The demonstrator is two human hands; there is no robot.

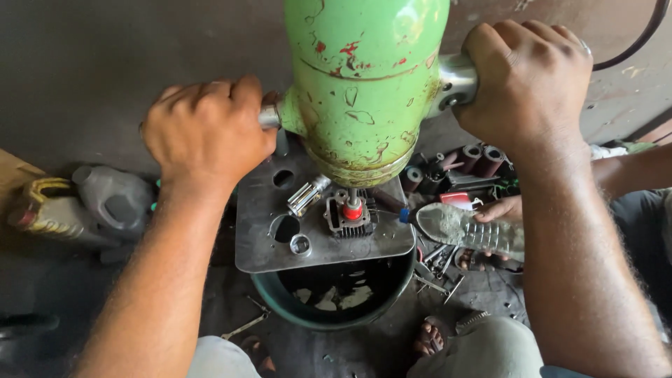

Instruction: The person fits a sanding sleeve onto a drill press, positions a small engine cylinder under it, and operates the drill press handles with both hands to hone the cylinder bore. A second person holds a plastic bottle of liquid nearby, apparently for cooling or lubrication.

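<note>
A large green machine head [364,77] with chipped paint hangs in front of me. My left hand [206,133] is closed around the metal handle on its left side. My right hand [528,77] grips the shiny metal handle [455,82] on its right side. Below the head, a finned metal engine part [350,218] with a red-tipped tool [353,208] on it sits on a grey steel plate [259,238] with round holes. A small silver cylinder [308,196] lies beside it on the plate.
A dark green tub [280,297] with dark liquid stands under the plate. Grey jugs [112,199] lie at the left. Another person's hand [500,208] holds a clear plastic bottle [469,229] at the right. Tools and rubber parts [469,159] litter the floor.
</note>
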